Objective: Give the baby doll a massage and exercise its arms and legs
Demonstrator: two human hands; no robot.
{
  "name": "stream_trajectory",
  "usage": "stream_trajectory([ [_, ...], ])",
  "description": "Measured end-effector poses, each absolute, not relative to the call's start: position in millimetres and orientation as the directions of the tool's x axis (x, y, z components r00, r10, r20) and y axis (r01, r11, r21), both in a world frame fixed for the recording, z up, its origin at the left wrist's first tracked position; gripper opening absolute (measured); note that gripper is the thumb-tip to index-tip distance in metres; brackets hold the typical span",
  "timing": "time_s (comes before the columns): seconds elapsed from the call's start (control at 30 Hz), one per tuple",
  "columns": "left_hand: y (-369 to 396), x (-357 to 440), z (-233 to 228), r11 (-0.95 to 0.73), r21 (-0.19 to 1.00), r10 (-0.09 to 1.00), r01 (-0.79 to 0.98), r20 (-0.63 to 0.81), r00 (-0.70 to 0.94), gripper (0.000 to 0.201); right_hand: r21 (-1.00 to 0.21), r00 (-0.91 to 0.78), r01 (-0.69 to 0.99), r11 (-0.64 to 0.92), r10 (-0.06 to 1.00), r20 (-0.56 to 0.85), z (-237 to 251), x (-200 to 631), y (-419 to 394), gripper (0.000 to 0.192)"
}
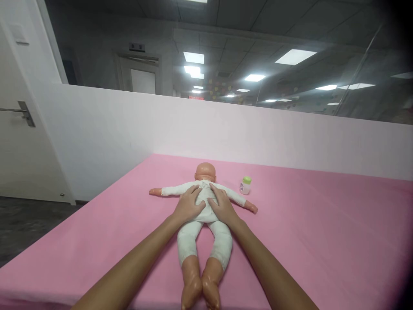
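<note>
Right hand (223, 206) on doll (205, 196); bottle (245, 186) nearby on pink cover (322, 232).

1. A pink cloth (322, 241) is spread over a broad surface.
2. On the cloth, a small bottle (245, 188) is topped by a green cap (247, 179).
3. Behind, the surface is bordered by a low white wall (232, 133), above which a window (226, 56) is set.
4. Through it, lit ceiling panels (296, 57) and a signed doorway (142, 79) are seen.
5. At far left, a pale door (19, 159) is fitted with a metal handle (27, 114); dark grey flooring (26, 228) is seen below.
</note>
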State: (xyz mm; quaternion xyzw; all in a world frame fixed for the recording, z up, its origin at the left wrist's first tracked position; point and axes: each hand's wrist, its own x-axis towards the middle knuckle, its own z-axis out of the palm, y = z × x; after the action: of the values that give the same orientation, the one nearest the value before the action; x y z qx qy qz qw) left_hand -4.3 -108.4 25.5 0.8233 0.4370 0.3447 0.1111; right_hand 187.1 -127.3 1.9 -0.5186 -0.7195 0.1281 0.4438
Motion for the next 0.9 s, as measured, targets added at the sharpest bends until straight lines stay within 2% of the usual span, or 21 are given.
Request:
stream_trajectory([
  [0.23,-109.9,-4.0,26.7,-0.605,0.470,0.784,0.643,0.493,0.378,0.045,-0.614,-0.016,0.638,0.465,0.805,0.592,8.1,183.4,-132.7,0.050],
  [0.33,-109.7,-3.7,25.6,-0.604,0.470,0.785,0.644,0.493,0.376,0.045,-0.626,-0.003,0.615,0.479,0.796,0.606,9.2,182.4,-135.0,0.054],
  [0.53,-110.5,-3.1,25.8,-0.603,0.471,0.787,0.644,0.486,0.380,0.048,-0.669,-0.016,0.606,0.431,0.847,0.532,4.5,184.4,-131.9,0.063],
  [0.7,-110.6,-3.4,25.7,-0.597,0.472,0.791,0.649,0.484,0.376,0.048,-0.648,-0.053,0.617,0.446,0.846,0.531,5.4,185.0,-132.2,0.068],
  [0.9,-110.4,-3.4,25.4,-0.593,0.471,0.794,0.653,0.478,0.376,0.047,-0.586,-0.049,0.652,0.481,0.798,0.600,8.0,183.9,-133.3,0.071],
])
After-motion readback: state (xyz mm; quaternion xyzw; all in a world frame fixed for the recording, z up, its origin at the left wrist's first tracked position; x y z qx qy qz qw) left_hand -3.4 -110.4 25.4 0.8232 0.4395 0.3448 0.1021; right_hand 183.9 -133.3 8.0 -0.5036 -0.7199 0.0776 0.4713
